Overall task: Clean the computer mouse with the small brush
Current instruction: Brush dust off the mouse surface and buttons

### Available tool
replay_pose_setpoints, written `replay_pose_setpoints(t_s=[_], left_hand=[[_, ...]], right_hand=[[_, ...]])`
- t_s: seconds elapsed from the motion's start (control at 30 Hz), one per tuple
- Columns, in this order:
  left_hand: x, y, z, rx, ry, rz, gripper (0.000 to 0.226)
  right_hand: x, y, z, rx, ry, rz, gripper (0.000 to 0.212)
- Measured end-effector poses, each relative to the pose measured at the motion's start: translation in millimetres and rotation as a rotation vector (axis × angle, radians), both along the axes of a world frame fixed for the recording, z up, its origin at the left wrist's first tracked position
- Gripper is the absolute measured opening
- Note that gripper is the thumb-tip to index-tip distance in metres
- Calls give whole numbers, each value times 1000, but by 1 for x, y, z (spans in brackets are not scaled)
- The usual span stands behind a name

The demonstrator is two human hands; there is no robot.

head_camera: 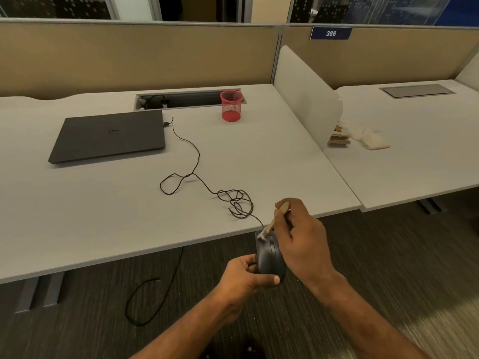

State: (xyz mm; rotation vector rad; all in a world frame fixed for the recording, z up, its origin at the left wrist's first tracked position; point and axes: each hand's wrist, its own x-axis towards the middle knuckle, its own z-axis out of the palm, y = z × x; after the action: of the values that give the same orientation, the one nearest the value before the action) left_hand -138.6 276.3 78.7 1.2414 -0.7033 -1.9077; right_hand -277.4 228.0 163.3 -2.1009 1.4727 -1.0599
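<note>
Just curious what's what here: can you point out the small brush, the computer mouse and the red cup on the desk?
small brush point(282, 209): head view, wooden handle.
computer mouse point(269, 257): head view, dark upper shell.
red mesh pen cup point(231, 107): head view, mesh side wall.

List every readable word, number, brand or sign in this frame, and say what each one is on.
"386": white digits on the blue plate fixed to the top of the partition at the back right.
Round logo on the lid of the closed laptop: too small and blurred to read.
Nothing legible shows on the mouse, the brush, the red mesh cup or the packets on the neighbouring desk.
</note>
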Motion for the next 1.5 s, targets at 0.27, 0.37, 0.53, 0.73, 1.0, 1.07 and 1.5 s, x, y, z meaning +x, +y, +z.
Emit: replay_pose_setpoints(t_s=[0.27, 0.37, 0.53, 0.73, 1.0, 1.07, 1.5], left_hand=[[2, 0, -2, 14, 24, -5, 54], [-1, 0, -1, 24, 31, -12, 53], [-3, 3, -1, 50, 33, -20, 52], [0, 5, -5, 56, 60, -40, 52], [1, 5, -6, 66, -4, -78, 55], [1, 5, -5, 71, -1, -80, 54], [1, 5, -2, 73, 4, -70, 52]], right_hand=[[-14, -10, 8, -52, -98, -66, 19], [-12, -9, 2, -11, -28, -69, 15], [-10, -8, -3, 76, -48, -31, 11], [-30, -24, 18, 331, -140, 127, 7], [-20, -34, 17, 363, 53, 233, 7], [-18, -36, 14, 300, 52, 193, 7], [-11, -40, 17, 380, 166, 304, 9]])
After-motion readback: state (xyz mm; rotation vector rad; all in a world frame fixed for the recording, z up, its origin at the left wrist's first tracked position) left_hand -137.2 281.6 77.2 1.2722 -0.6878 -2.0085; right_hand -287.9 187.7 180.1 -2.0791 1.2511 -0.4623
